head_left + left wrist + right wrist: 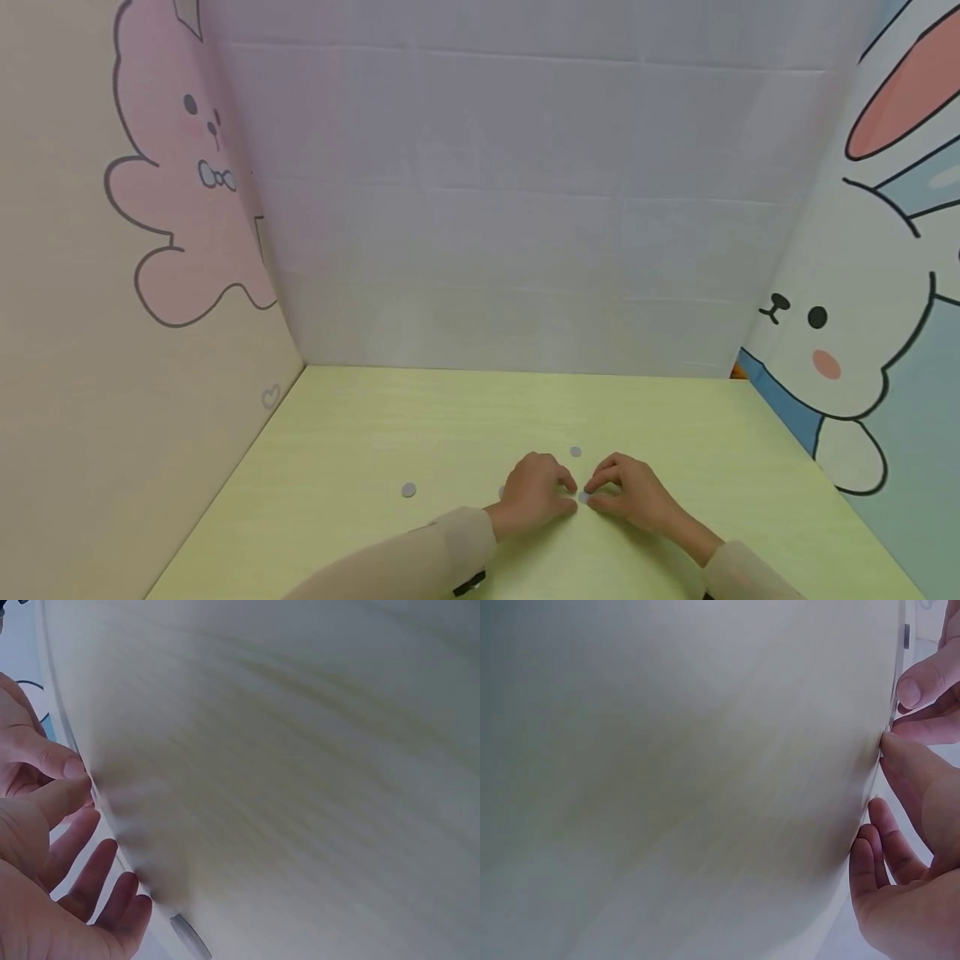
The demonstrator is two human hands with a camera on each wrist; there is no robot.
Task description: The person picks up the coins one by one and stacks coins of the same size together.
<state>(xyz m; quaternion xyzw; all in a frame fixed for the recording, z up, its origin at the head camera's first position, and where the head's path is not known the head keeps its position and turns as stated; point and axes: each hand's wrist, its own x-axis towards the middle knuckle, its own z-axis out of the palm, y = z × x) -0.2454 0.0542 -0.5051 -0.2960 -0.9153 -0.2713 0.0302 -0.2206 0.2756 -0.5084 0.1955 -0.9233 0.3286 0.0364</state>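
Between the two hands a small grey disc (pixel 583 497) shows at table level. The thumb and index fingertips of my right hand (pixel 635 497) are right at its right edge, pinching it there. My left hand (pixel 534 492) is just left of this disc, its fingers loosely bent and thumb apart from them, with nothing seen between them. In the left wrist view the left hand (pixel 64 877) has its fingertips close over the table, its thumb tip near the right hand's thumb. A second disc (pixel 502 492) is mostly hidden behind the left hand.
Another grey disc (pixel 575 452) lies behind the hands, and one more disc (pixel 408 490) is farther left on the pale yellow-green table (pixel 360 425). A white sheet (pixel 480 208) hangs at the back. Side panels with a pink animal (pixel 180 225) and a rabbit (pixel 862 333) flank the table.
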